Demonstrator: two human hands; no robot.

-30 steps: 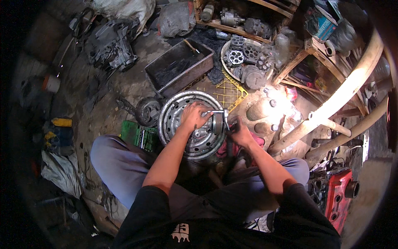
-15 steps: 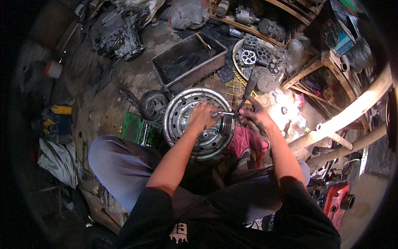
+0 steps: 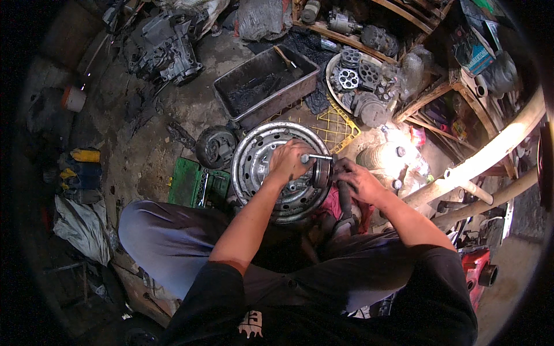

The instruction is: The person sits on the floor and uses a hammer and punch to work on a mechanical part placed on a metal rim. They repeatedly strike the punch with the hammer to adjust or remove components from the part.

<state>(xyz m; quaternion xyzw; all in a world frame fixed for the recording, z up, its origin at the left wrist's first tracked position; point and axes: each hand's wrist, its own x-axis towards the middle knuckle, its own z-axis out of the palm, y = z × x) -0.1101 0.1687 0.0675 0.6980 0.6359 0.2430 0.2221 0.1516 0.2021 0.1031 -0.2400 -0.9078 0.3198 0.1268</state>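
One silver wheel rim [image 3: 241,164] lies centre-view. Over it my left hand [image 3: 287,163] pinches and, beside it, my right hand [image 3: 360,181] grips; I see a grooved pulley [image 3: 323,174] between them, the right's dark-handled tool [image 3: 345,199], the left's bright shaft [image 3: 319,156].

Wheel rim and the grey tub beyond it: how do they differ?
The wheel rim is round and silvery; the tub is rectangular and darker. The wheel rim has a ring of holes; the tub's near side shows none. The left hand is over the wheel rim, while the tub holds a brush. Both look grimy.
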